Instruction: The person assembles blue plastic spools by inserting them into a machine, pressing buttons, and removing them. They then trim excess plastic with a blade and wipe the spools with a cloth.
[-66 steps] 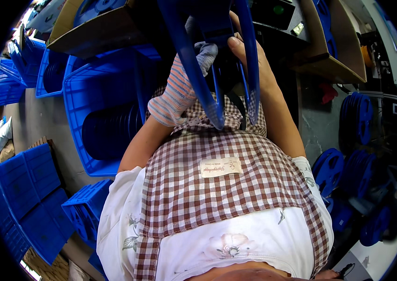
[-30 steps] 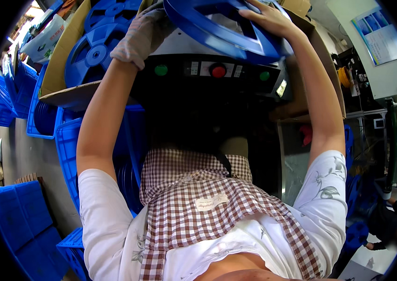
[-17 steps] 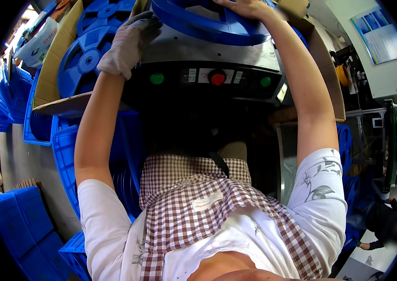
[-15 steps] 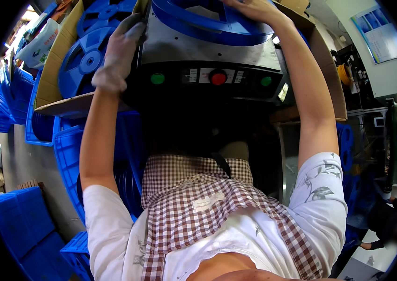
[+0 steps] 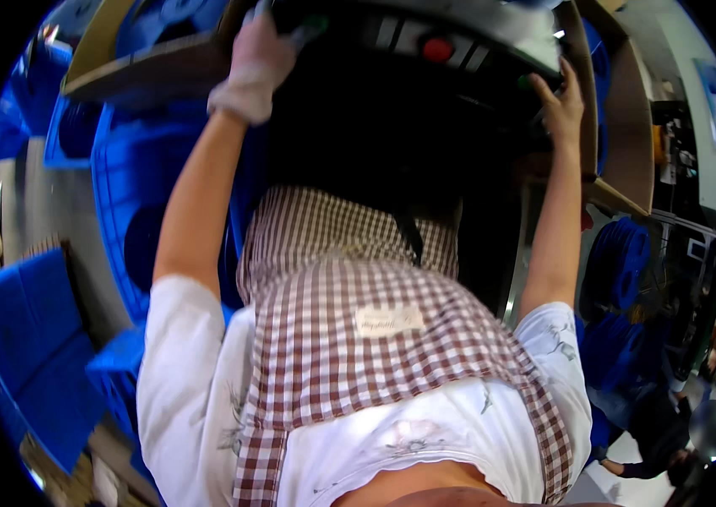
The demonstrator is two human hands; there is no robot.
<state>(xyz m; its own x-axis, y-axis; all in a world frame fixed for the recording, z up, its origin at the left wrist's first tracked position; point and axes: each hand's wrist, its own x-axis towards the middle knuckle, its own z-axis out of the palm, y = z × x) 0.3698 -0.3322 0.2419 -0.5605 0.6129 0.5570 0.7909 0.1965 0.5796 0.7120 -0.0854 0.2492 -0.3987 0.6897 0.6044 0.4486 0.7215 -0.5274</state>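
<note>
Panel [image 5: 506,66], across the top of the view: likely heavy, stiff and fixed, so nothing for you to lift. Your gloved left hand [image 5: 258,63], blurred, and bare right hand [image 5: 562,106] stand at its ends, fingers spread, grasping nothing visible; contact cannot be told. Red button [image 5: 436,50]: between them. Left green button [image 5: 315,24] and right green button [image 5: 524,82]: near your thumbs, probably hard and smooth, better met squarely on the cap than pinched.

Right hand [image 5: 564,108] at green button [image 5: 525,82]
</note>
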